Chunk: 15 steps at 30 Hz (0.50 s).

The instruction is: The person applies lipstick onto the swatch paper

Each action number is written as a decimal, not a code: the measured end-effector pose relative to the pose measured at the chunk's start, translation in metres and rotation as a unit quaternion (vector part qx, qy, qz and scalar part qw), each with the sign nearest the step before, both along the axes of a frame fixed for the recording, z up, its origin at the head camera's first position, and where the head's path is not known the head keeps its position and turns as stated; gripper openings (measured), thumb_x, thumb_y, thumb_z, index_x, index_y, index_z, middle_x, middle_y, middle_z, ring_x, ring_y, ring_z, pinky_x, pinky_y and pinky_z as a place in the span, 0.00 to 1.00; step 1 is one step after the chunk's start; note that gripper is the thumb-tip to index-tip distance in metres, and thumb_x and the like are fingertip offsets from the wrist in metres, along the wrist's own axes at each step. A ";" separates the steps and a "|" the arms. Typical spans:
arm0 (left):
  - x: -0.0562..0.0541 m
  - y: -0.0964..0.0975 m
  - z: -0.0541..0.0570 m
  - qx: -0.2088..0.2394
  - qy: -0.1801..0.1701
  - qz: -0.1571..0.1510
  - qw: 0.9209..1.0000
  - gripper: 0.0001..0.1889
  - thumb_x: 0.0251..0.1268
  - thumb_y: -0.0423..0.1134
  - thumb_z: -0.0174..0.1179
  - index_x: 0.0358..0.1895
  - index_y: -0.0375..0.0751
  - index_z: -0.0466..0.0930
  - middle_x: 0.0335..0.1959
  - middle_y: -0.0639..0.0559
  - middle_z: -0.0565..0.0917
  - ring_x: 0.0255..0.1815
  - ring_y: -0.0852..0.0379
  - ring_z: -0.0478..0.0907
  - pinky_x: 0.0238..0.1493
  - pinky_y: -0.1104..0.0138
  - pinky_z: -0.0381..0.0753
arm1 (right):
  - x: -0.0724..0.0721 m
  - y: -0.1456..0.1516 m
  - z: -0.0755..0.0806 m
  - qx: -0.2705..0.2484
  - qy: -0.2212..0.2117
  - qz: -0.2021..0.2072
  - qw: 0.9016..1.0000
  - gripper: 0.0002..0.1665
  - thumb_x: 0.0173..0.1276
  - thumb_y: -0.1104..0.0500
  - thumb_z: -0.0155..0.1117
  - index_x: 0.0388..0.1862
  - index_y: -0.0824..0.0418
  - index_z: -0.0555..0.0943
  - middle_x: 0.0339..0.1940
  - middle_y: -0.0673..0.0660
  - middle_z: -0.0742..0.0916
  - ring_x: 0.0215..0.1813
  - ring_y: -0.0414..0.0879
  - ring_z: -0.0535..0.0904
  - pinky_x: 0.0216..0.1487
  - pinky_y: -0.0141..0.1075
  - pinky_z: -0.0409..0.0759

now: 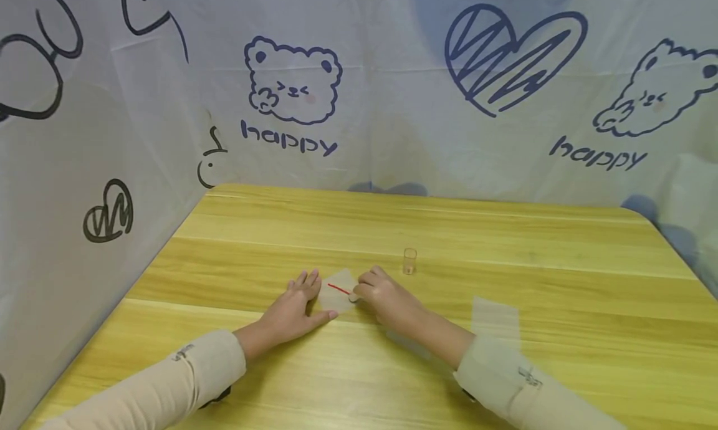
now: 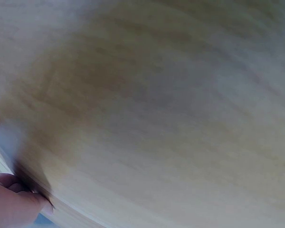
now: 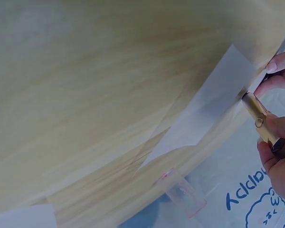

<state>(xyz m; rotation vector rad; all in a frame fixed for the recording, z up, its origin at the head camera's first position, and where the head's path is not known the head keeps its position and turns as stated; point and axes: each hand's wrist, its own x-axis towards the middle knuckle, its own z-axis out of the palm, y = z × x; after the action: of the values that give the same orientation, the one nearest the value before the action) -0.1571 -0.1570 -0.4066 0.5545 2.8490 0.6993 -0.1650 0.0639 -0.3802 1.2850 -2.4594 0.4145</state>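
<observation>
My left hand (image 1: 291, 308) rests with fingers spread on a small sheet of thin whitish paper (image 1: 343, 277), thumb at its near edge. A short red line (image 1: 338, 288) runs across that sheet. From the right, my right hand (image 1: 387, 298) pinches a gold lipstick (image 3: 257, 113) between thumb and fingers. The lipstick's tip meets the right end of the red line in the head view. Beyond the right hand, a clear cap (image 1: 410, 262) stands on the table. In the left wrist view only part of a hand (image 2: 14, 204) shows at the lower left corner.
A second paper sheet (image 1: 499, 318) lies right of the right forearm, and another paper piece (image 1: 409, 344) is partly hidden under that forearm. The wooden table (image 1: 269, 230) ends at the back against a white cloth (image 1: 387, 131) with drawings.
</observation>
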 end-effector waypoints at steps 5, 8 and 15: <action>0.000 0.000 0.000 0.002 0.001 -0.001 1.000 0.41 0.61 0.55 0.58 0.66 0.24 0.57 0.71 0.34 0.52 0.73 0.36 0.45 0.70 0.44 0.50 | 0.002 0.002 0.001 -0.001 0.008 0.007 1.000 0.13 0.49 0.76 0.68 0.35 0.67 0.83 0.37 0.58 0.85 0.41 0.46 0.78 0.45 0.26 0.80; 0.000 0.000 0.000 0.004 0.001 -0.002 1.000 0.41 0.61 0.55 0.58 0.66 0.24 0.57 0.71 0.34 0.52 0.73 0.36 0.45 0.70 0.43 0.50 | 0.003 0.003 0.002 -0.003 0.015 0.008 1.000 0.13 0.49 0.76 0.68 0.34 0.67 0.83 0.36 0.57 0.85 0.40 0.46 0.78 0.44 0.25 0.79; 0.000 0.000 -0.001 0.004 0.002 -0.001 1.000 0.41 0.61 0.55 0.58 0.66 0.25 0.57 0.71 0.34 0.52 0.73 0.37 0.45 0.70 0.44 0.50 | 0.002 0.005 0.001 -0.018 0.027 0.014 0.999 0.09 0.51 0.74 0.68 0.33 0.66 0.83 0.35 0.56 0.85 0.39 0.45 0.78 0.42 0.25 0.79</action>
<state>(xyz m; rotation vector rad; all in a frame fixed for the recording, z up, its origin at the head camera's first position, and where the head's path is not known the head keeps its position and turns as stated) -0.1567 -0.1574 -0.4076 0.5619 2.8504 0.7099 -0.1626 0.0692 -0.3796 1.3017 -2.3805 0.4230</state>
